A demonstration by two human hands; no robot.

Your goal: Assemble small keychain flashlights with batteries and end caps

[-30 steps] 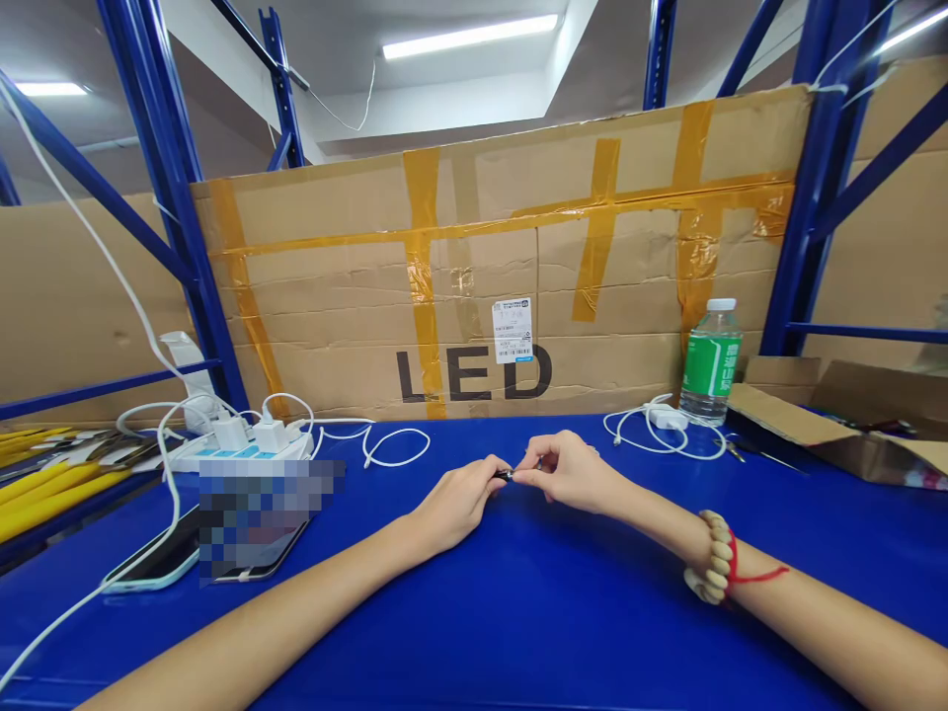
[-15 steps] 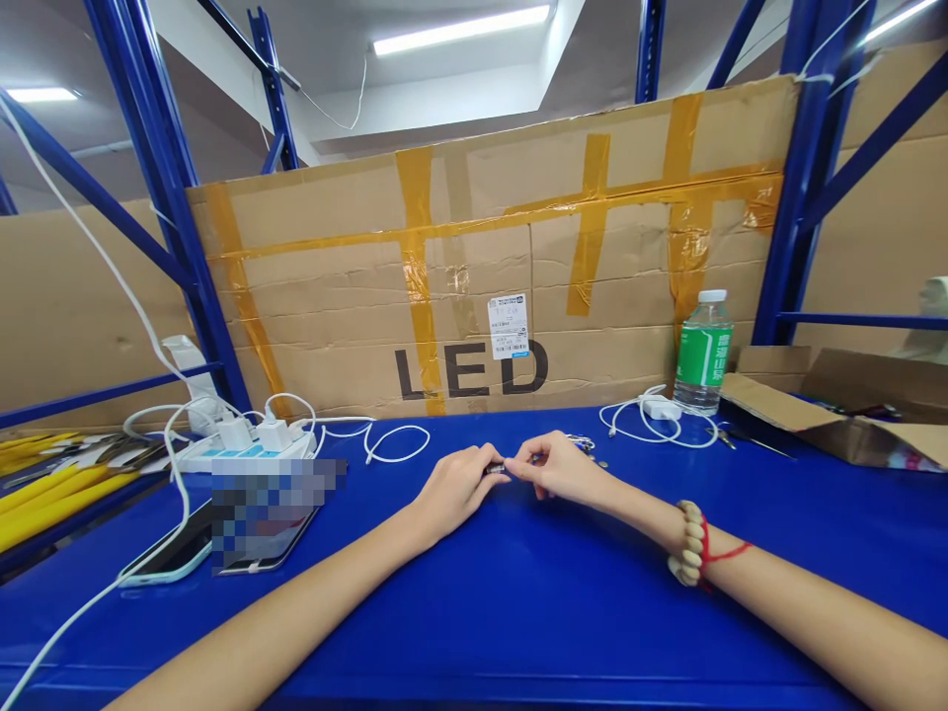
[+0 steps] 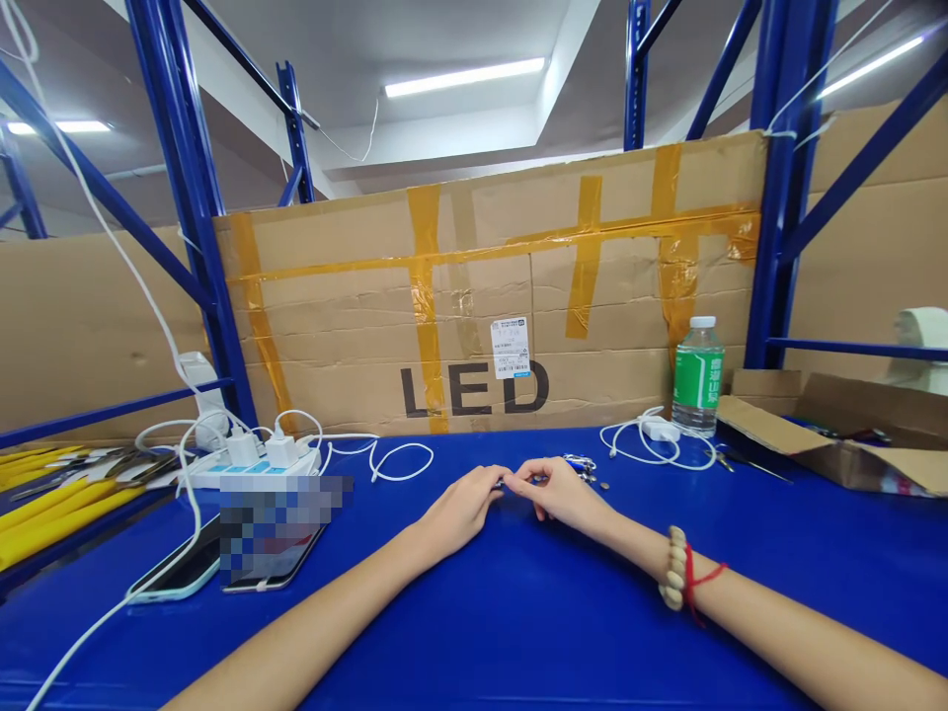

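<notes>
My left hand [image 3: 463, 509] is closed above the blue tabletop, thumb and fingers pinched round a small silvery metal piece [image 3: 499, 485]. Most of that piece is hidden by the fingers, so its kind cannot be told. My right hand [image 3: 561, 490] meets it from the other side, with thumb and forefinger pinched together at the piece's end. What the right fingertips grip is too small to make out. Just behind the right hand lies a little heap of shiny metal parts [image 3: 582, 467], partly covered by it. A small round disc [image 3: 605, 485] rests beside them.
Two phones, one in a pale case [image 3: 174, 573], lie at left before a white power strip [image 3: 256, 469] with cables. A water bottle [image 3: 697, 380], a coiled white cable [image 3: 652, 439] and an open cardboard box [image 3: 829, 459] stand at right. Large cardboard [image 3: 355, 336] closes the back.
The camera view has tilted slightly upward. My left fingers have rolled further over the metal piece, which shows less now. Both hands stay together.
</notes>
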